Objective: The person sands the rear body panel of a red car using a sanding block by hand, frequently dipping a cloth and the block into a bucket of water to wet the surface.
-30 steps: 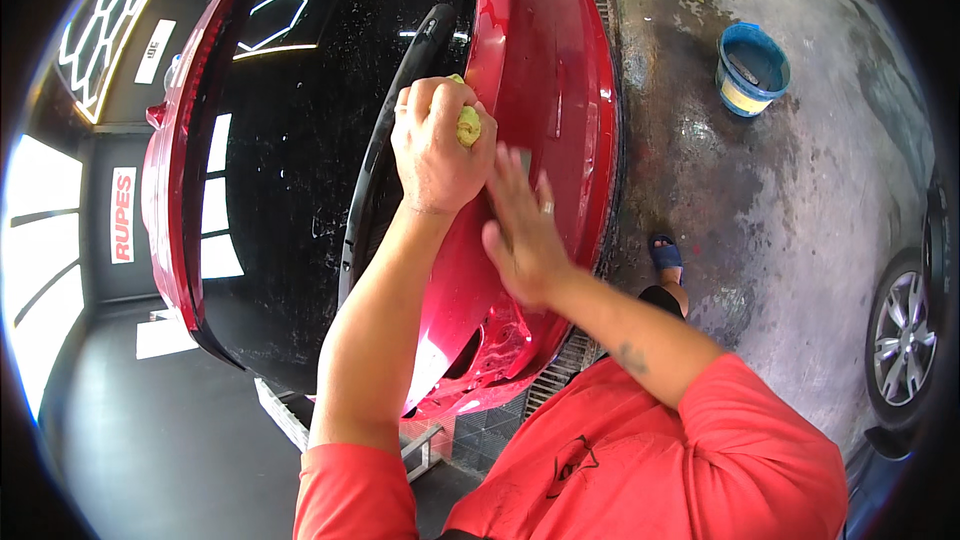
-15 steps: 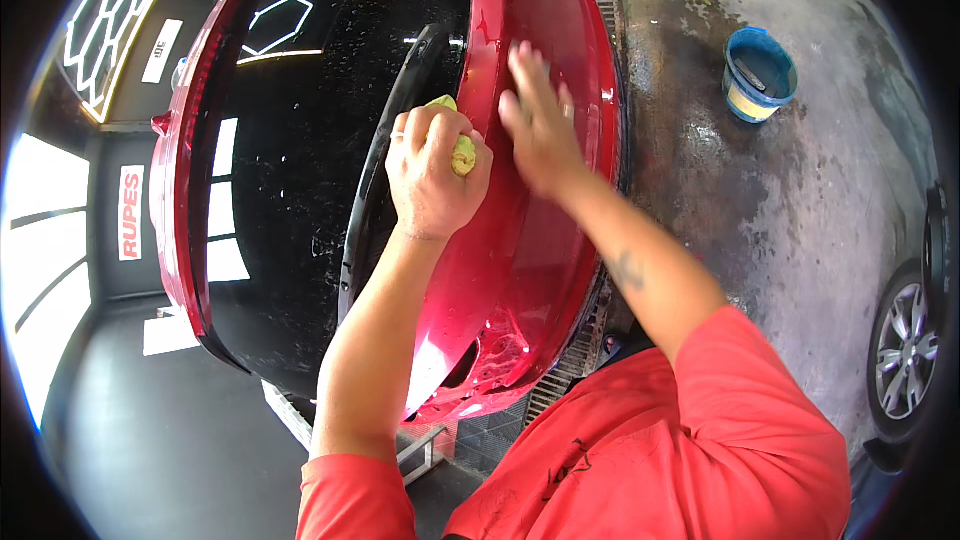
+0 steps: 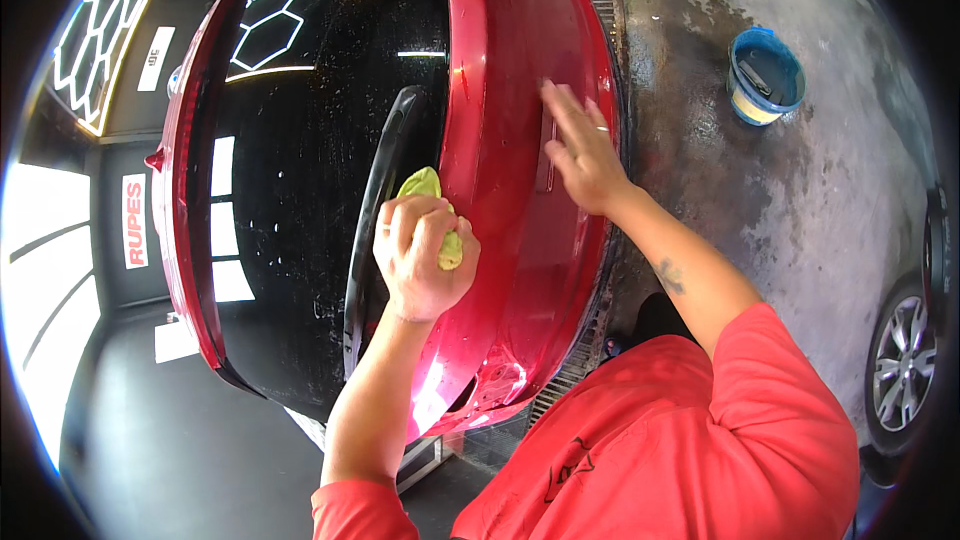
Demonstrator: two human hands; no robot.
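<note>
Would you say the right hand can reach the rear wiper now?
Probably yes: the right hand looks empty and the far end of the rear wiper is uncovered, though the left hand, gripping a yellow-green cloth, is beside its middle.

1. Car body (image 3: 505, 240): glossy red, deepening to dark crimson in places and turning bright pink toward the near end.
2. Window (image 3: 290, 270): black, speckled with pale spots and crossed by reflected white hexagon outlines and white blocks.
3. Wiper (image 3: 369, 230): black, with a dull grey sheen.
4. Cloth (image 3: 422, 183): yellow-green.
5. Shirt (image 3: 650, 430): bright red, with a thin black line design.
6. Bucket (image 3: 765, 46): blue, with a pale yellow patch on its side.
7. Floor (image 3: 840, 140): grey, mottled with darker brownish blotches.
8. Wheel (image 3: 903, 365): silver spokes within a black tyre (image 3: 890, 440).
9. Light panel (image 3: 100, 40): white lines in a honeycomb pattern.
10. Sign (image 3: 134, 222): white, with red lettering.
</note>
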